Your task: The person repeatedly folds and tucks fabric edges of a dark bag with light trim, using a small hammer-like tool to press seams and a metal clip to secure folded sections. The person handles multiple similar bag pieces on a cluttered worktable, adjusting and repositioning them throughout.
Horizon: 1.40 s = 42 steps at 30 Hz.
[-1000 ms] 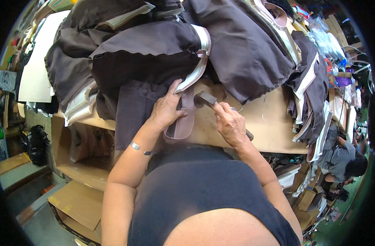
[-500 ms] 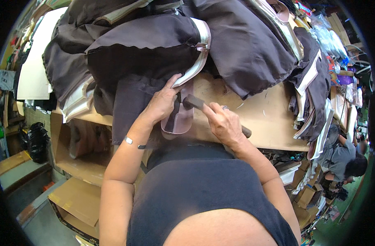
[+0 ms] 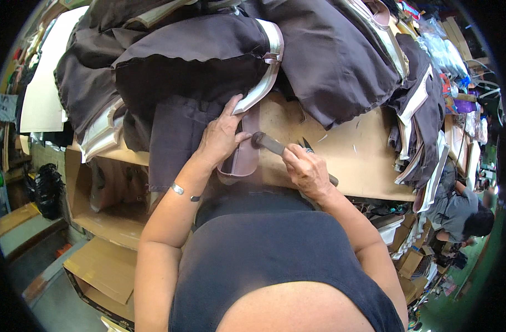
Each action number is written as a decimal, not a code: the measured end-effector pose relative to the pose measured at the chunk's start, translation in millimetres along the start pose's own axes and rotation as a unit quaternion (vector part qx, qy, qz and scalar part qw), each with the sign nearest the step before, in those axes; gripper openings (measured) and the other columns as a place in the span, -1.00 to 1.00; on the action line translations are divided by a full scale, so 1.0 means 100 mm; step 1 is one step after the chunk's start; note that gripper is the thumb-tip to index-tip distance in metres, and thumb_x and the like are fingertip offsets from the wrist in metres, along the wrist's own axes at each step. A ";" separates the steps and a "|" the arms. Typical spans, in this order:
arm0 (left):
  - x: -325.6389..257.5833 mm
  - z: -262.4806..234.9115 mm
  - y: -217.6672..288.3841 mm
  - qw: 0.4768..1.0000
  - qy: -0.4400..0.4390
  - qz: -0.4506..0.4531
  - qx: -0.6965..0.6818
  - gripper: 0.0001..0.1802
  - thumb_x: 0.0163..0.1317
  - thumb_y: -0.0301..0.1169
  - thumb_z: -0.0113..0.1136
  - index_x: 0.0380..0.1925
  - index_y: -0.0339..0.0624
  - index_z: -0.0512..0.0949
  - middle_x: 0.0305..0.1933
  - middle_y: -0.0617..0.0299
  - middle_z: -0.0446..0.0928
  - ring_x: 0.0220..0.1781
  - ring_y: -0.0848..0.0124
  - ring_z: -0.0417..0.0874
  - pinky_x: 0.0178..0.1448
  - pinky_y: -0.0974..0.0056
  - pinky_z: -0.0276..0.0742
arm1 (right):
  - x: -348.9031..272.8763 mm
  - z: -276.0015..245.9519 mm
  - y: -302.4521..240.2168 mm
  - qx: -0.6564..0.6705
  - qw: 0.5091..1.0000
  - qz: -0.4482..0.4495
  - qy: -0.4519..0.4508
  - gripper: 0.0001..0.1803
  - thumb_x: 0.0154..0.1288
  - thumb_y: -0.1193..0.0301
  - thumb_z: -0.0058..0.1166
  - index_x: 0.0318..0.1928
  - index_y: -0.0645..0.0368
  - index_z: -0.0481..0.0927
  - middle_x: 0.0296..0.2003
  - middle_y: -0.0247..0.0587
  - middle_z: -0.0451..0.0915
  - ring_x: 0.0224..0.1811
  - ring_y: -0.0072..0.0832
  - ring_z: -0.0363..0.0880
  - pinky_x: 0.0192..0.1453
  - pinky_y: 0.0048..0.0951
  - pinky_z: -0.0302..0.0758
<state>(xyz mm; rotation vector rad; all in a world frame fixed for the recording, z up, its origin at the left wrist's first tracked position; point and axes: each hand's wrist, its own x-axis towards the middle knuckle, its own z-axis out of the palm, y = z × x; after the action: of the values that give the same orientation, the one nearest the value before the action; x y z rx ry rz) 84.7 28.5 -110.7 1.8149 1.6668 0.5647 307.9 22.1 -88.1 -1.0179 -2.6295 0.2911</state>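
My right hand (image 3: 308, 172) is wrapped around the handle of a hammer (image 3: 273, 144). Its dark head rests on or just above a mauve, leather-like piece (image 3: 246, 156) with a rounded lower end. On the far side of that piece, my left hand (image 3: 222, 135) lies with fingers stretched out and thumb apart, close to the hammer head. Its fingertips touch the end of a curved white-edged strip (image 3: 260, 91) on a dark brown fabric piece (image 3: 195, 66). Two dark pointed tips (image 3: 306, 143), perhaps of snips, show beyond my right fingers; whether I hold them is unclear.
The tan work board (image 3: 347, 160) carries thread scraps. Piled dark fabric pieces (image 3: 336, 61) surround it behind and at both sides. Cardboard boxes (image 3: 103, 271) stand below left. At the far right is another person (image 3: 458, 207) in grey, beside cluttered shelves.
My left thumb has spread out toward the hammer head. The hammer has shifted slightly, its head now nearer the mauve piece's right side. The dark pointed tips have come into sight by my right hand.
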 end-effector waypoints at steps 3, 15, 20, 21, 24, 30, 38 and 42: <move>0.00 0.02 0.01 0.999 -0.006 -0.018 0.032 -0.40 -0.05 -0.41 0.28 0.06 -0.25 0.37 0.34 0.09 0.06 0.12 0.02 0.40 0.13 0.10 0.41 | 0.03 -0.14 -0.08 0.007 1.000 0.020 -0.002 -0.72 -0.04 0.59 0.06 -0.22 0.15 0.45 -0.35 -0.23 0.48 -0.46 -0.30 0.51 -0.41 -0.37 0.46; -0.04 0.07 -0.06 0.999 0.022 0.011 0.025 -0.39 0.01 -0.35 0.22 0.12 -0.21 0.32 0.34 0.12 0.05 0.12 0.03 0.40 0.14 0.09 0.40 | -0.61 -0.43 0.53 0.482 0.756 0.442 0.032 -0.51 0.10 0.59 0.03 0.11 0.20 0.39 -0.30 -0.23 0.56 -0.38 -0.49 0.53 -0.31 -0.52 0.49; -0.03 -0.06 0.02 1.000 0.019 0.005 -0.019 -0.42 0.05 -0.40 0.18 0.13 -0.22 0.32 0.31 0.11 0.13 0.20 0.07 0.35 0.19 0.14 0.36 | -0.72 -0.43 0.78 0.184 0.901 0.390 -0.046 -0.55 0.09 0.57 0.04 0.06 0.23 0.43 -0.34 -0.14 0.56 -0.41 -0.42 0.55 -0.30 -0.44 0.49; -0.04 -0.13 0.06 0.999 0.027 0.014 -0.029 -0.42 0.05 -0.41 0.18 0.13 -0.22 0.32 0.30 0.11 0.16 0.21 0.08 0.34 0.20 0.15 0.35 | -0.65 -0.42 0.70 -0.058 0.956 0.284 -0.045 -0.52 0.00 0.56 0.09 0.03 0.23 0.45 -0.31 -0.06 0.58 -0.27 -0.24 0.57 -0.23 -0.33 0.50; -0.06 -0.33 0.12 0.993 0.094 0.068 -0.031 -0.49 0.09 -0.43 0.13 0.11 -0.19 0.36 0.24 0.09 0.26 0.14 0.07 0.41 0.13 0.15 0.39 | -0.10 -0.44 0.38 0.014 0.992 0.125 0.025 -0.43 -0.09 0.55 0.12 0.07 0.15 0.43 -0.10 -0.02 0.53 -0.19 -0.15 0.55 -0.21 -0.30 0.52; -0.17 -1.01 0.32 0.983 0.135 0.034 -0.118 -0.48 0.13 -0.66 -0.06 0.16 -0.32 0.30 0.22 -0.02 0.32 0.26 0.28 0.32 0.31 0.29 0.17 | 0.63 0.31 0.19 0.099 0.988 -0.040 -0.114 -0.50 0.04 0.49 -0.02 0.06 -0.09 0.39 0.10 -0.10 0.31 -0.26 -0.13 0.57 -0.21 -0.23 0.54; -1.21 -2.38 -0.13 0.868 0.468 -0.091 0.135 -0.32 -0.05 -0.74 -0.36 0.19 -0.29 0.28 0.24 0.01 0.30 0.28 0.27 0.31 0.35 0.23 0.09 | 1.14 -0.67 -0.42 0.162 0.935 -0.268 0.164 -0.81 -0.18 0.40 0.10 -0.46 0.14 0.45 -0.31 -0.24 0.45 -0.09 -0.26 0.46 0.05 -0.30 0.41; -1.25 -2.50 -0.08 0.871 0.443 -0.122 0.176 -0.28 -0.10 -0.72 -0.34 0.19 -0.24 0.29 0.22 0.01 0.34 0.25 0.30 0.35 0.26 0.33 0.18 | 1.21 -0.86 -0.45 0.126 0.942 -0.253 0.180 -0.75 -0.27 0.43 0.12 -0.47 0.23 0.44 -0.33 -0.15 0.42 -0.07 -0.19 0.44 0.08 -0.24 0.40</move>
<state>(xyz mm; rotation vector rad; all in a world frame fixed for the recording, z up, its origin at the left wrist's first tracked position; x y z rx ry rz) -104.1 -58.7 76.7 1.6175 2.7128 1.1525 225.5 78.4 30.5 -0.2584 -2.3319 0.2770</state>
